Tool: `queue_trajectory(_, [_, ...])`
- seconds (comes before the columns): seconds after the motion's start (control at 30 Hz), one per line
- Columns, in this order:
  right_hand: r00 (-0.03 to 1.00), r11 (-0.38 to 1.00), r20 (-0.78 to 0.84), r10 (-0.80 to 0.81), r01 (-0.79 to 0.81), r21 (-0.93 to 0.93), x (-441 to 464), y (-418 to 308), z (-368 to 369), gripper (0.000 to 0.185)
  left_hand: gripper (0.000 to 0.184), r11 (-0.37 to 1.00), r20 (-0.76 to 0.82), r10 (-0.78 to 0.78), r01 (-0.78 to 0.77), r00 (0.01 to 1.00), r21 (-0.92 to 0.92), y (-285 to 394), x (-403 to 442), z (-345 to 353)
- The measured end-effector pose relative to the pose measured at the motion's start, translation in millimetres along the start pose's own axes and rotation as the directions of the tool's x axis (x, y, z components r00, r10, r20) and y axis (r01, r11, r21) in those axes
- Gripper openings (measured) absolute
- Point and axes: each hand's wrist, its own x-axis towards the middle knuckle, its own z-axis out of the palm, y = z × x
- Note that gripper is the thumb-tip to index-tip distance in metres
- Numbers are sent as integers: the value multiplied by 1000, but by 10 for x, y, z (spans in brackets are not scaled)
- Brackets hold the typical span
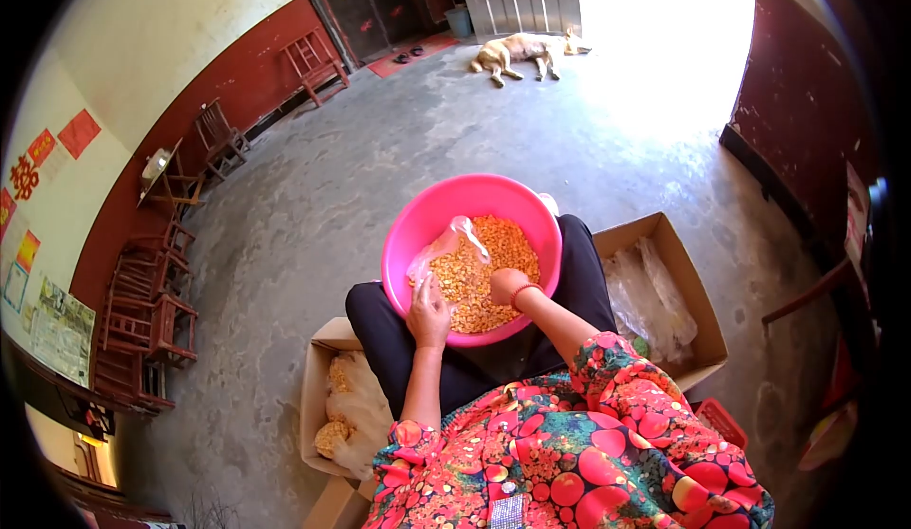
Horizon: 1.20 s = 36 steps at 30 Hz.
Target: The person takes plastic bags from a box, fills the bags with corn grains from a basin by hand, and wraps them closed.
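A bright pink basin (406, 208) rests on my lap between my knees. It holds a layer of small orange-yellow pieces (503, 235) that look like corn kernels. My left hand (429, 315) is at the basin's near left side, its fingers closed on the edge of a clear plastic bag (435, 252) that lies over the kernels. A whitish, shiny part (465, 229) sticks up at the bag's far end; its kind is unclear. On the right, my right hand (510, 287), with a red bead bracelet at the wrist, is curled down at the kernels. Its fingertips are hidden.
By my left leg an open cardboard box (318, 377) holds filled clear bags (351, 415). Another box (707, 330) on my right contains clear plastic bags (650, 292). A dog (522, 55) lies near the bright doorway. Wooden chairs (157, 330) line the left wall.
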Motion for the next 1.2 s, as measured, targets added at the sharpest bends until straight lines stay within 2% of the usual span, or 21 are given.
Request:
queue_trajectory(0.07, [998,998,50,-42,44,-42,59,132,340,27,39,999,19,-19,20,1000,-32,3,1,2])
queue_trajectory(0.13, [991,992,104,-83,92,-82,32,77,354,29,39,1000,8,2,-1,1000,-16,27,4,-19])
queue_trajectory(0.2, [918,958,281,-279,287,10,-17,-33,279,34,38,1000,-4,28,-28,1000,-4,53,11,-18])
queue_trajectory(0.33, [861,938,375,-343,333,94,-157,-108,95,36,36,1000,13,3,-3,1000,-16,58,8,-19])
queue_trajectory(0.37, [861,938,375,-343,332,96,-155,-96,110,36,34,1000,17,-3,3,1000,-18,63,7,-21])
queue_trajectory(0.43, [836,889,304,-457,429,159,-131,-53,165,37,34,1000,22,-7,8,1000,-19,80,12,-32])
queue_trajectory(0.57, [815,882,338,-471,448,149,-58,-28,187,34,34,1000,41,1,-1,999,0,114,8,-75])
queue_trajectory(0.63, [787,890,424,-448,347,295,-81,-39,117,29,34,1000,42,-9,9,999,-11,102,8,-69])
queue_trajectory(0.67, [787,890,424,-447,347,295,-93,-43,107,29,34,1000,43,-18,19,999,-24,99,8,-63])
queue_trajectory(0.73, [810,860,394,-435,245,447,-112,-46,90,23,33,1000,40,-12,13,999,-19,103,9,-65])
queue_trajectory(0.77, [810,860,394,-435,245,447,-119,-52,81,23,33,1000,37,-7,8,999,-13,104,8,-68])
queue_trajectory(0.83, [833,838,429,-348,71,542,-140,-86,37,20,32,1000,40,-13,14,999,-13,112,8,-75])
queue_trajectory(0.93, [822,865,495,-281,-6,502,-128,-99,7,18,32,1000,42,-14,15,999,-19,109,11,-72])
queue_trajectory(1.17, [869,876,413,-272,46,481,-65,-16,96,17,32,1000,43,-5,6,999,-12,123,7,-83])
queue_trajectory(1.2, [876,840,393,-281,27,542,-62,-6,120,17,32,1000,43,-4,5,999,-13,124,7,-83])
